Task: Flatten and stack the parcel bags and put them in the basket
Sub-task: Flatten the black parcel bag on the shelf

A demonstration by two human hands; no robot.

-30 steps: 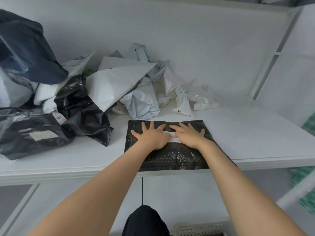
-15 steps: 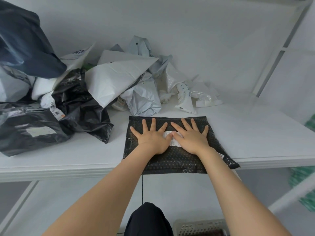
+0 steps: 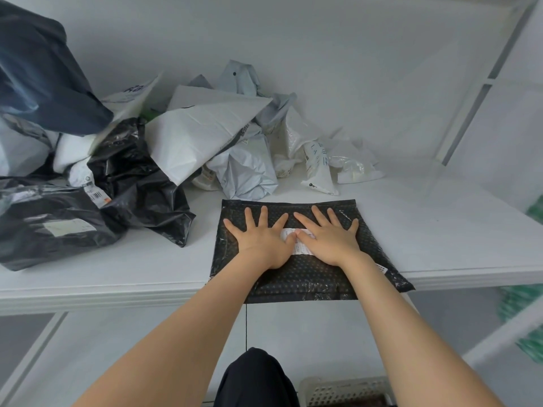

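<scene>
A black bubble parcel bag (image 3: 305, 280) lies flat at the front edge of the white table (image 3: 440, 230), its near end hanging slightly over. My left hand (image 3: 261, 239) and my right hand (image 3: 326, 239) press on it side by side, palms down, fingers spread, thumbs meeting over a white label. A heap of crumpled parcel bags stands behind: a large white one (image 3: 202, 133), glossy black ones (image 3: 132, 183), pale grey ones (image 3: 249, 168). The grey perforated basket (image 3: 343, 390) shows at the bottom edge, on the floor below the table.
A dark blue bag (image 3: 44, 74) hangs at the top left. The table meets a white wall behind and a white frame (image 3: 470, 118) on the right. Something green (image 3: 526, 312) sits blurred at the right edge. My dark-clothed knee (image 3: 255, 377) is below.
Both hands have spread their fingers wider and stay pressed on the black bag. The bag lies flatter and shows more of its near right corner.
</scene>
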